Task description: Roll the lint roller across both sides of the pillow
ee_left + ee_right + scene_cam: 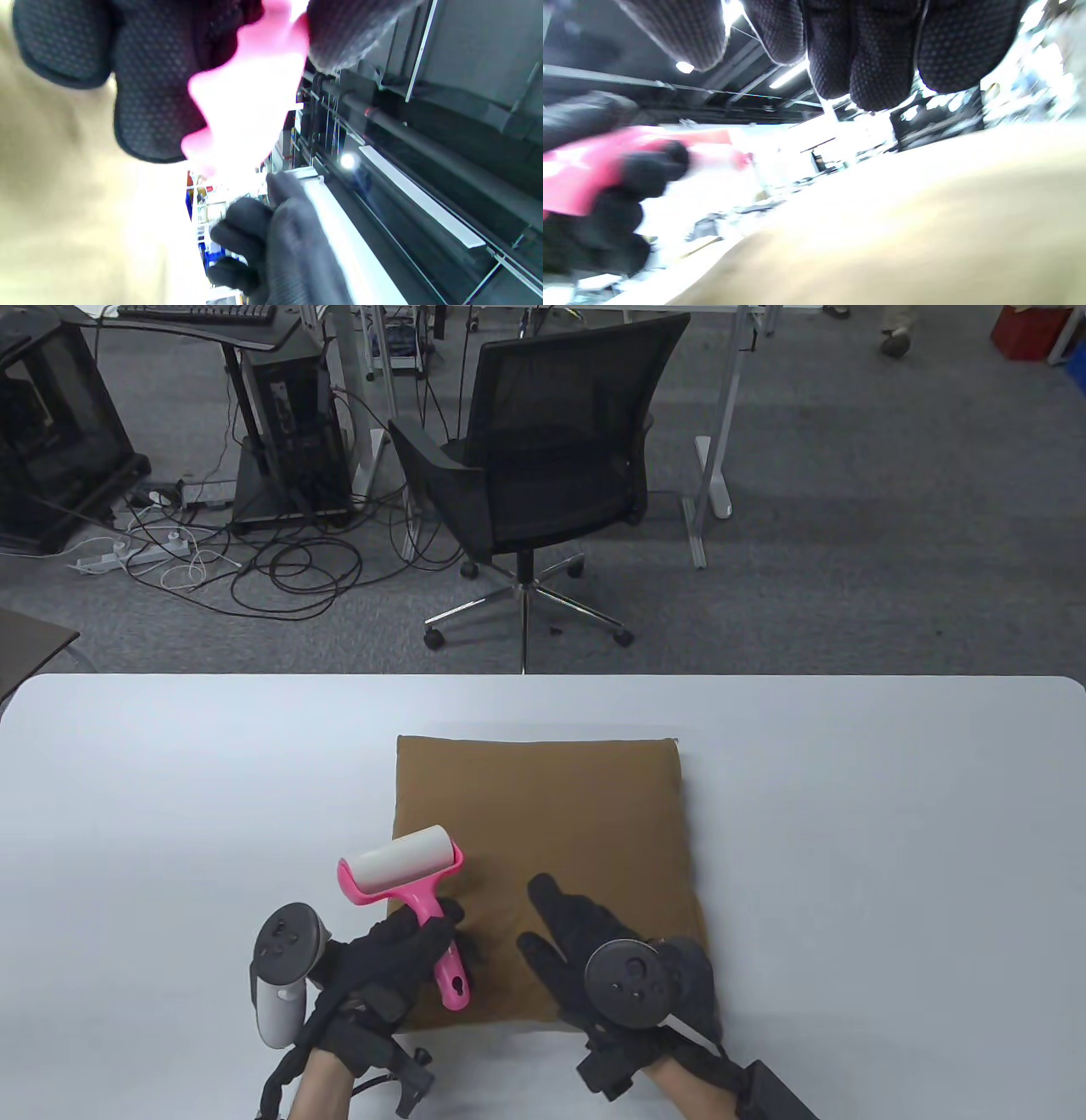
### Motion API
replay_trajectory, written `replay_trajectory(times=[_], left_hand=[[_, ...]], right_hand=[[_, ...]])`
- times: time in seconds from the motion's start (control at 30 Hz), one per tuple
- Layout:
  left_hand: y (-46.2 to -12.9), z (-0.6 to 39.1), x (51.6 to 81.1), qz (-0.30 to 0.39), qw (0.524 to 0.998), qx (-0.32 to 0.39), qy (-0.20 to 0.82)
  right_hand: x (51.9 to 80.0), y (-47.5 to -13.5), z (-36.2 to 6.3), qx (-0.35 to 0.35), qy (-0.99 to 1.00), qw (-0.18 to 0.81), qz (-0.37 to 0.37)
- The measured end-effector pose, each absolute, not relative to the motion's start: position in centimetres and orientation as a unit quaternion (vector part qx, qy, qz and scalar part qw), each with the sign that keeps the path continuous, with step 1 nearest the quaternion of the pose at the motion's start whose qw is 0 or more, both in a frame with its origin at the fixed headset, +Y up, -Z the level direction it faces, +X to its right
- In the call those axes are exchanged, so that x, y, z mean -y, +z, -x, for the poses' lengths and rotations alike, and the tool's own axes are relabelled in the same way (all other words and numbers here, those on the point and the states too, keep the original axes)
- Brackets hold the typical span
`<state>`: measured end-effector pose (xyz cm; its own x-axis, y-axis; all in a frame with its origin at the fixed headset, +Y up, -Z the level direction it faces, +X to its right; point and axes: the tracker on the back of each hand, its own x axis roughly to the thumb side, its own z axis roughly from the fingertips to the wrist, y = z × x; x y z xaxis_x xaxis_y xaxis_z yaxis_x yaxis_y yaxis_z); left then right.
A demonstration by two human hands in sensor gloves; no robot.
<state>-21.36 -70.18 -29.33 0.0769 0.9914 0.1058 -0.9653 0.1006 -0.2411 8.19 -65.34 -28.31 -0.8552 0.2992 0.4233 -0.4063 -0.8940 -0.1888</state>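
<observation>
Left grip (386, 963) wrapped tight round the pink roller (416, 891) handle, white sticky drum up front, over the near left corner of the brown pillow (577, 814). Right grip (594, 950) flat and loose, fingers straight, resting on the pillow just right of the roller. Pillow flat on the white bench (848, 814). Looks soft and light, likely to slide or bunch, so best pressed down flat. Roller light and stiff; best held by the handle.
</observation>
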Motion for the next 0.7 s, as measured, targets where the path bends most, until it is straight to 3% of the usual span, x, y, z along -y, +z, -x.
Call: replay_trajectory(times=[0.13,0.37,0.5,0.7], left_hand=[[-29.6,22.8,70.5,0.022,0.742,0.099,0.663],[-29.9,25.1,72.0,-0.018,0.74,0.046,0.67],[-29.9,25.8,72.8,-0.04,0.727,0.021,0.686],[-29.7,26.3,73.3,-0.056,0.724,0.005,0.687]], right_hand=[[66.8,-29.4,-11.1,0.104,0.977,0.14,-0.126],[72.4,-31.3,-15.2,-0.026,0.992,0.125,-0.005],[73.6,-32.2,-16.3,-0.096,0.975,0.2,0.013],[74.1,-33.1,-16.8,-0.077,0.976,0.201,0.0]])
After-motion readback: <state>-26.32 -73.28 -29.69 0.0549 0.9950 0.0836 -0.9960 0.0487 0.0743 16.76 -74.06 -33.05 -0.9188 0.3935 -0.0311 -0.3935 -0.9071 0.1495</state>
